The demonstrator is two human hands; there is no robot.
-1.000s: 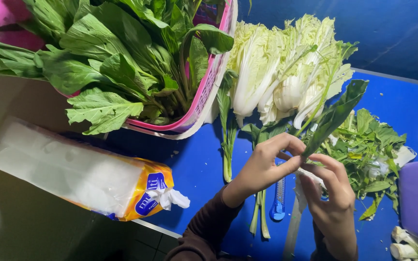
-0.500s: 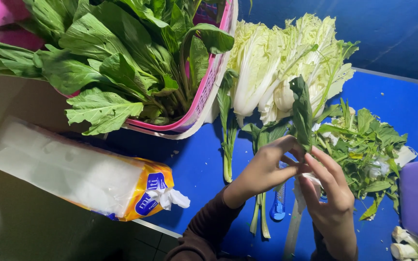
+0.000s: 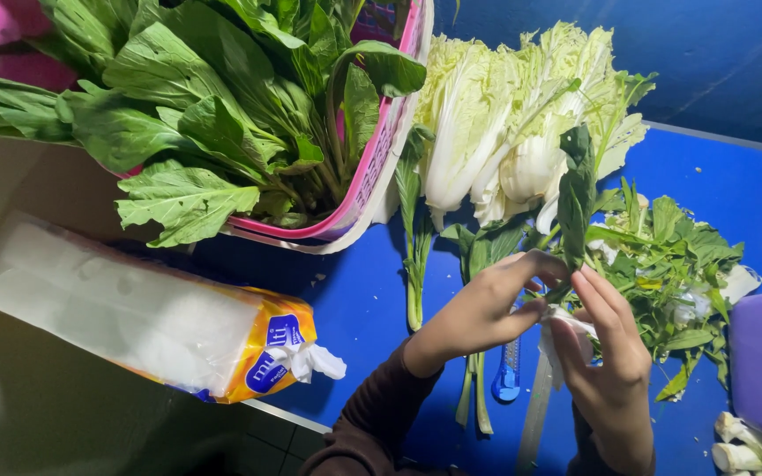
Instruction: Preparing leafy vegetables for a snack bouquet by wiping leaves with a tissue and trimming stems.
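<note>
Both hands [image 3: 549,339] grip leaf stalk [image 3: 575,207] over blue table [image 3: 354,300].

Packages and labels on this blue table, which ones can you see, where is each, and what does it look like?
Clear plastic pack of white tissue paper: lower left, lying across the table's edge; long, soft block shape, white with an orange end.
Blue label patch: on the pack's orange end, beside its torn opening; rounded, blue with white print.
No signs or screens in view.
</note>
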